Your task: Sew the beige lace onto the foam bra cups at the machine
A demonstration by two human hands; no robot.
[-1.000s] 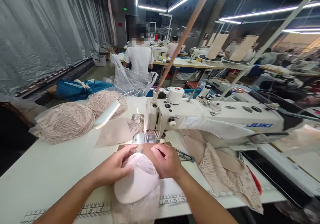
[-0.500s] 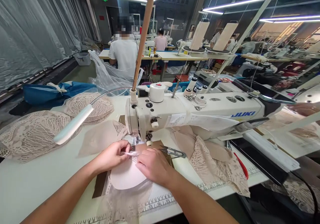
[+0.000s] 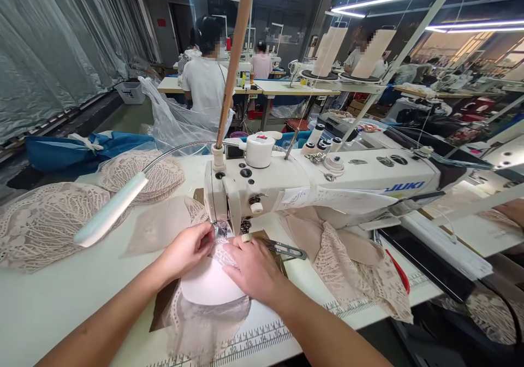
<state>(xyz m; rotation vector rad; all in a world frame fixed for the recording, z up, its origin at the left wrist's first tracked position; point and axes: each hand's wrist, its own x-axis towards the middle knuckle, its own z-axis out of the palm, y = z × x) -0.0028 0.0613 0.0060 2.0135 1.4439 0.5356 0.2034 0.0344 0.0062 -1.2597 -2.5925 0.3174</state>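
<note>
A pale pink padded cup (image 3: 208,285) with lace fabric (image 3: 200,329) under it lies on the white table in front of a white JUKI sewing machine (image 3: 327,184). My left hand (image 3: 186,249) pinches the cup's far edge right at the needle. My right hand (image 3: 251,268) presses on the cup's right side, fingers closed over the fabric just below the presser foot. The needle area itself is mostly hidden by my fingers.
Stacks of lace cups (image 3: 143,173) lie at the left, loose lace pieces (image 3: 347,268) at the right. Thread snips (image 3: 286,249) rest by the machine. A gooseneck lamp (image 3: 108,214) hangs over the table. Other people sit at machines behind.
Both hands have pushed the cup forward until its edge sits under the presser foot. The view shifted slightly.
</note>
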